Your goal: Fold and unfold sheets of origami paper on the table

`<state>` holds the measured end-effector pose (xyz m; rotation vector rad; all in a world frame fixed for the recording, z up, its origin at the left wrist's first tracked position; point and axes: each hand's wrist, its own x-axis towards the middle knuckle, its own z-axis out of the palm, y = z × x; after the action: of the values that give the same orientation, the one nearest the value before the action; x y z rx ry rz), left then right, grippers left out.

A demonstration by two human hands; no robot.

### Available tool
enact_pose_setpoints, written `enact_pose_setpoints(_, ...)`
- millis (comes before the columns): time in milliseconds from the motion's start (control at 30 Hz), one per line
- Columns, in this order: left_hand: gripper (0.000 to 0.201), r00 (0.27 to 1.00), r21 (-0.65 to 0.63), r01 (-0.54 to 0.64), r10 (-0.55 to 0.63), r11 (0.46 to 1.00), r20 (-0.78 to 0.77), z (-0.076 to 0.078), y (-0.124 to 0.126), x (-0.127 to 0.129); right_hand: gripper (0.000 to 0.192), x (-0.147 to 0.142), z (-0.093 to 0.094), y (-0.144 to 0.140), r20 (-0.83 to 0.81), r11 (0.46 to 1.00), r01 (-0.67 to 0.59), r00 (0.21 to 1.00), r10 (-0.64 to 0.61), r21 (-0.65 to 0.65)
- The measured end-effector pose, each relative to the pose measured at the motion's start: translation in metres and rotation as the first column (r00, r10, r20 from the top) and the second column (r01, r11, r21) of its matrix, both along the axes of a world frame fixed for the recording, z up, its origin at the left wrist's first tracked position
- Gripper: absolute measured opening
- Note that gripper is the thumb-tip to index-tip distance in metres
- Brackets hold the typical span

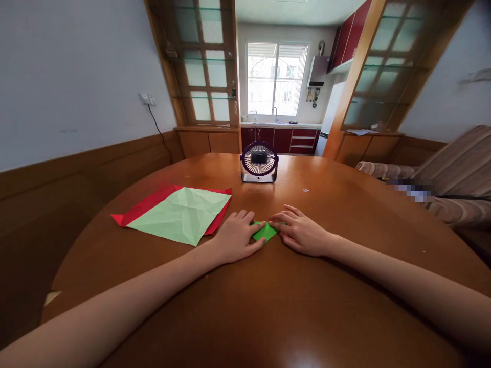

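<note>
A small piece of folded green paper lies on the table between my two hands. My left hand holds its left side, index finger and thumb pressed on the paper and the other fingers bent. From the right, my right hand grips the paper's right corner with its fingertips; those fingers partly hide that corner. Left of my left hand lies a creased, pale green square sheet, resting on a red sheet of paper with a folded-up corner.
A small dark fan stands at the far side of the round wooden table. A tiny white scrap lies right of it. A striped armchair stands at the right, and a wall is at the left.
</note>
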<state>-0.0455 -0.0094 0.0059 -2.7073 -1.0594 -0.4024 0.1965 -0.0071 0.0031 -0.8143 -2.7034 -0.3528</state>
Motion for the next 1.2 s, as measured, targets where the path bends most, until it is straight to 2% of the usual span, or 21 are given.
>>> enact_pose_setpoints(133, 0.045, 1.0, 0.006, -0.016, 0.016, 1.0, -0.005, 0.002, -0.002, 0.005, 0.037, -0.005, 0.0, 0.0, -0.009, 1.0, 0.013, 1.0, -0.013, -0.019)
enact_pose_setpoints(533, 0.034, 0.995, -0.009, -0.102, 0.102, 0.995, -0.004, 0.002, -0.005, 0.002, 0.027, 0.005, 0.0, -0.006, 0.006, 0.995, 0.08, 0.997, -0.08, 0.056)
enact_pose_setpoints(800, 0.031, 0.98, 0.065, -0.188, 0.192, 0.98, -0.058, 0.002, -0.009, 0.003, 0.025, 0.013, -0.001, -0.006, -0.006, 0.99, 0.1, 0.995, -0.1, 0.097)
enact_pose_setpoints(1100, 0.046, 0.961, 0.1, -0.239, 0.25, 0.966, -0.117, 0.003, -0.008, -0.001, 0.024, 0.016, -0.002, -0.004, -0.003, 0.98, 0.136, 0.991, -0.137, 0.145)
enact_pose_setpoints(1200, 0.049, 0.963, 0.128, -0.243, 0.255, 0.962, -0.091, 0.002, -0.008, -0.003, 0.025, 0.015, -0.002, -0.004, -0.006, 0.979, 0.144, 0.989, -0.145, 0.142)
